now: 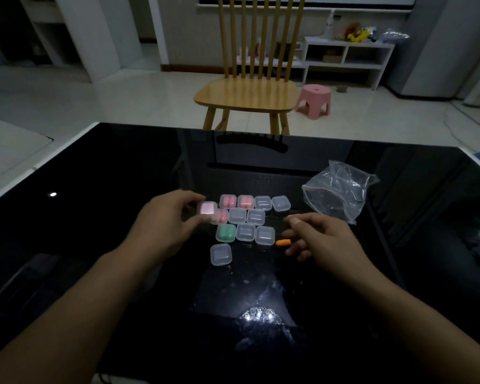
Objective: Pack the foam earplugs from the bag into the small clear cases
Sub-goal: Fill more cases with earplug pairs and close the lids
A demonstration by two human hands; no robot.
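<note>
A: Item one, left hand (168, 217)?
B: Thumb and fingers are pinching a small square clear plastic case (208, 211), blurred, showing pink through it, just left of the cluster on the glossy black tabletop (94, 217).
A: Item two, right hand (320, 236)?
B: Half curled, fingers loosely bent. The thumb and forefinger are meeting around something orange at their tip; it is too small to name. A loose orange foam earplug (282, 242) is lying on the table just beside the lower fingers, apparently apart from them.
A: Item three, the cluster?
B: Small clear cases are sitting in rough rows between the hands. Two pink-filled cases (236, 201) are standing in the far row, another pink-filled one (221, 216) is showing behind the held case, and a green-filled case (225, 233) is sitting nearer. One empty-looking case (220, 254) is lying nearest.
A: Item four?
B: A crumpled clear plastic bag (337, 192) is lying beyond the right hand, contents not discernible.
</note>
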